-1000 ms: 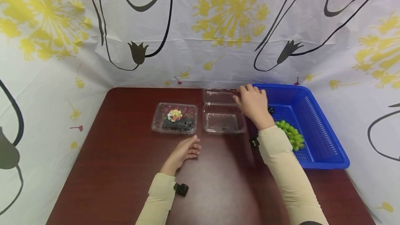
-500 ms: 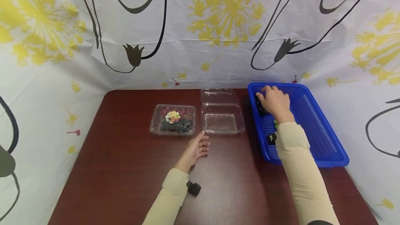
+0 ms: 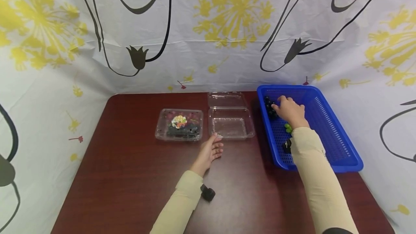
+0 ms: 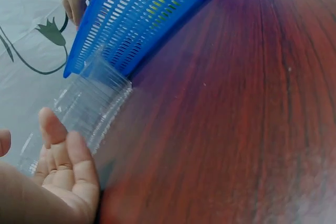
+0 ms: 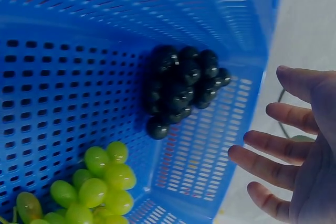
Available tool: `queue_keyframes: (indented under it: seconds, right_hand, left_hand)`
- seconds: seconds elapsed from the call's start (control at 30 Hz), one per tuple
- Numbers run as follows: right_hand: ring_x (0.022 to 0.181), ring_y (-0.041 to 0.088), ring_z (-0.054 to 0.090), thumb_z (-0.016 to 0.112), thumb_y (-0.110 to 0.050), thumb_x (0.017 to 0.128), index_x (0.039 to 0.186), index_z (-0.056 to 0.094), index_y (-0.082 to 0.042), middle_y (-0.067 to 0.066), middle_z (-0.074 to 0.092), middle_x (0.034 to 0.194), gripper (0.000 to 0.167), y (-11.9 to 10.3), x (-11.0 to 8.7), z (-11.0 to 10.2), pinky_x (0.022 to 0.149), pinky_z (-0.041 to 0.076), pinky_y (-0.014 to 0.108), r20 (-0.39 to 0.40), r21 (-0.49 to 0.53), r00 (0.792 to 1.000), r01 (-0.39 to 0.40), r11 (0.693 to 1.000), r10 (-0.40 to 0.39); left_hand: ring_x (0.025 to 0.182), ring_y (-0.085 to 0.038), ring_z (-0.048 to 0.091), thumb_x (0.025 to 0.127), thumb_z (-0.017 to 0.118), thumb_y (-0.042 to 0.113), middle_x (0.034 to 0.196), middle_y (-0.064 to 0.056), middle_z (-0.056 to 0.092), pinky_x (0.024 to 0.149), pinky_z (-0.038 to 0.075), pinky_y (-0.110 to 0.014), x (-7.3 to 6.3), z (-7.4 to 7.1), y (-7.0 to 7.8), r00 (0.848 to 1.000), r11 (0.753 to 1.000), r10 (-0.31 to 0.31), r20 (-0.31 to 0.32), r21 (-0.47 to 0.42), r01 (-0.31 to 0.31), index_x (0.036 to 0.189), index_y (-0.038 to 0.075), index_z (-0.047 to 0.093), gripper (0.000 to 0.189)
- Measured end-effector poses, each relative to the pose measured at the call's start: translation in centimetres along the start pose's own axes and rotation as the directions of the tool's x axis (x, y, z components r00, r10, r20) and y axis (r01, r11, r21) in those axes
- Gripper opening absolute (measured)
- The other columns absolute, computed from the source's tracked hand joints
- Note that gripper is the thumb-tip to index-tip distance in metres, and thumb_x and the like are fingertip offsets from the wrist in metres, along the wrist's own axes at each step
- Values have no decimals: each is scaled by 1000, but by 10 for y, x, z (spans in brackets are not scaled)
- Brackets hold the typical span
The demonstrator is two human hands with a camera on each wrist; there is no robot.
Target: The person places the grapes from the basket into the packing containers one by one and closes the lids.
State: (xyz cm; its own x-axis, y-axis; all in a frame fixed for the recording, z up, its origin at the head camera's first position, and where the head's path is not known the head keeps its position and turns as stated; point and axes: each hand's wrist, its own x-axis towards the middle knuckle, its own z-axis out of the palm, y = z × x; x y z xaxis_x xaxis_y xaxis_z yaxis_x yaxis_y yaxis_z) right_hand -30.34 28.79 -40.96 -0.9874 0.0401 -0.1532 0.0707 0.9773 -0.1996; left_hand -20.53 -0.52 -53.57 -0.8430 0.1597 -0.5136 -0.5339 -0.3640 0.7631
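Note:
My right hand (image 3: 290, 112) hovers over the blue basket (image 3: 352, 151), its fingers spread and loosely bent, holding nothing. Just left of it lies a bunch of black grapes (image 5: 181, 85) against the basket wall. Green grapes (image 5: 94, 192) lie nearer the front, mostly hidden by the right forearm in the head view. My left hand (image 3: 209, 152) is at the front edge of a clear plastic clamshell box (image 3: 229, 124), which stands with its lid folded back. Its fingers are relaxed around nothing; whether they touch the box I cannot tell.
Left of the open box sits a closed clear box (image 3: 180, 133) with red and dark fruit inside and a flower-shaped sticker. A patterned white cloth (image 3: 195, 64) hangs behind the dark red table (image 3: 130, 176). The basket stands along the table's right side.
My right hand has moved from beside the open box to over the basket, then slightly right, uncovering the black grapes. My left hand has shifted right, up to the open box's front edge.

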Motion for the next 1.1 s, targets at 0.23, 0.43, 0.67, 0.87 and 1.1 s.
queue_keyframes:
  seconds: [0.23,0.43,0.67,0.87,1.1]
  right_hand:
    - [128,53,37,47,-35,100,140,38,4,35,40,138,56,6,8,12,104,16,75,65,14,998,12,1000,-13]
    - [130,53,34,46,-33,101,141,37,5,35,38,141,56,10,13,21,104,14,76,110,29,994,8,1000,-11]
    - [127,54,36,50,-29,99,137,41,5,36,40,137,52,22,20,34,103,16,75,117,23,993,18,1000,-20]
    - [121,54,42,56,-24,96,133,46,2,35,43,132,46,27,22,42,98,24,73,76,0,996,36,999,-36]
    - [117,57,43,56,-24,96,135,43,6,37,39,132,51,28,26,51,99,25,72,55,-27,998,4,1000,-2]
  left_hand:
    - [60,-7,56,87,67,47,72,5,61,62,49,-21,3,-1,0,996,996,64,-56,-64,-67,103,6,67,44]
    - [58,-6,55,89,67,40,71,7,58,62,49,-21,6,1,4,996,995,35,-87,-91,-43,109,5,64,40]
    - [59,-5,53,91,66,35,71,7,56,62,49,-21,8,0,5,997,994,9,-82,-109,-18,111,6,63,35]
    - [58,-6,53,91,66,34,70,5,56,60,51,-22,5,-1,3,996,991,12,-86,-132,-23,99,11,65,24]
    - [60,-7,52,91,66,33,71,4,56,61,52,-22,7,-4,-1,997,989,6,-80,-147,-18,98,11,65,24]
